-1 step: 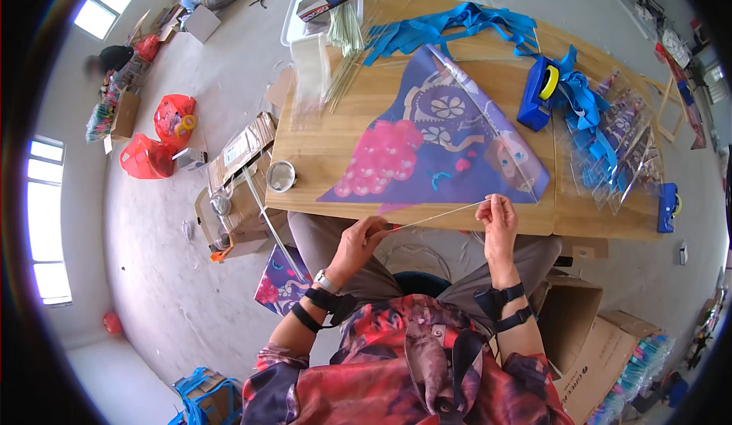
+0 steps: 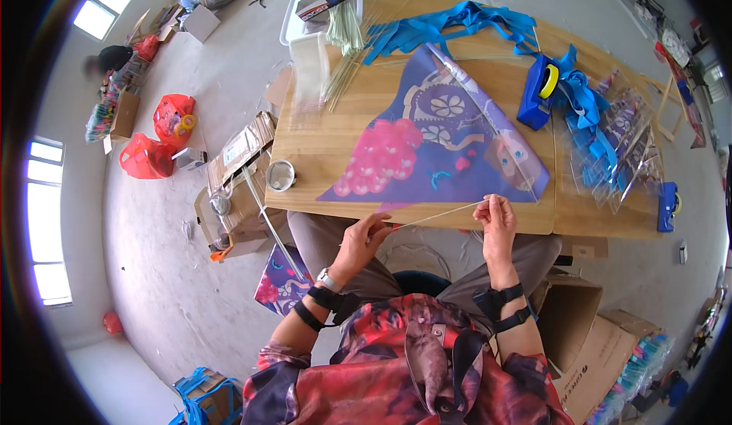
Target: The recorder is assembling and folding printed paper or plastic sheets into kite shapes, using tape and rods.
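A thin white string (image 2: 438, 215) runs taut between my two hands, just off the near edge of the table. My left hand (image 2: 360, 243) pinches its left end, where a small pink piece shows at the fingertips. The other end is pinched between the thumb and fingers of my right hand (image 2: 497, 221), a little higher. Beyond them a purple printed kite sail (image 2: 450, 147) lies on the wooden table (image 2: 305, 139), with a pink bubbly pattern, pale flowers and a folded right edge. The sail's near edge is close to my fingers.
A blue tape dispenser (image 2: 536, 93) stands right of the sail, beside blue ribbons (image 2: 583, 101) and clear-bagged pieces (image 2: 629, 139). More blue ribbon (image 2: 457, 25) and thin rods (image 2: 347, 74) lie at the back. A round tin (image 2: 280, 175) sits at the left edge; an open carton (image 2: 572, 314) stands lower right.
Both hands have shifted very slightly, the left one a touch upward and rightward. The string stays stretched between them; the sail has not moved.
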Demonstrator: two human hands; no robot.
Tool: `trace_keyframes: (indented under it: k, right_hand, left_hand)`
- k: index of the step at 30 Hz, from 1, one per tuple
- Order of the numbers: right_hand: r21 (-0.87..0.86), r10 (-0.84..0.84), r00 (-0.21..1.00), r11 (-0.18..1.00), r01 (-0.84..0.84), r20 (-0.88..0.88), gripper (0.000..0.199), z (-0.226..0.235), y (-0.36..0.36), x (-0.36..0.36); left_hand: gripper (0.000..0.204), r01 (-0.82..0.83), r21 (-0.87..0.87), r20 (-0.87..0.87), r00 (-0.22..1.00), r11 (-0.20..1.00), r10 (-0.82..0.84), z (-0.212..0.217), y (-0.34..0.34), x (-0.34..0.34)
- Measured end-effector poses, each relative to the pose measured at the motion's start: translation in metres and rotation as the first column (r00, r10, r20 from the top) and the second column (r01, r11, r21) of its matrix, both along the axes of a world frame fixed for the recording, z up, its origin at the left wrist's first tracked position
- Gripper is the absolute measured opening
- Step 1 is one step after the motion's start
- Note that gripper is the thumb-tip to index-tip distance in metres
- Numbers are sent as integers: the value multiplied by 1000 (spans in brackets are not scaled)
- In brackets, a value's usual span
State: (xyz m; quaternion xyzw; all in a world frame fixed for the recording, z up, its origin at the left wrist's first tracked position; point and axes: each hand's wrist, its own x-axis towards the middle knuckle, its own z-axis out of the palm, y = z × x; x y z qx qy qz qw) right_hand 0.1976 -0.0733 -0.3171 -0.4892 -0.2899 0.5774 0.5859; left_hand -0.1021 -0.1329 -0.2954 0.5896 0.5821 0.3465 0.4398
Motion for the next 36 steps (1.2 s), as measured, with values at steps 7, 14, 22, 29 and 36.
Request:
trace_keyframes:
  k: [7, 14, 22, 29, 36]
  right_hand:
    - [-53, -7, 1000, 999, 8, 12, 24, -3, -12, -16]
    - [-60, 5, 997, 998, 0, 73, 24, -4, -12, 5]
    - [-43, 24, 991, 999, -19, 129, 20, -7, -15, 21]
    - [7, -41, 926, 999, 41, 375, 17, -15, -25, 26]
    - [200, -126, 367, 965, -171, 922, 26, -24, -14, 35]
  left_hand:
    - [14, 10, 46, -42, 999, 999, -8, 7, 29, 41]
    - [10, 33, 65, -77, 997, 997, -28, 11, 51, 49]
    - [12, 134, -3, -43, 990, 991, -134, 17, 54, 63]
    - [14, 131, 70, -95, 988, 989, -124, 0, 53, 67]
    - [8, 149, 284, -297, 953, 947, -61, -25, 75, 66]
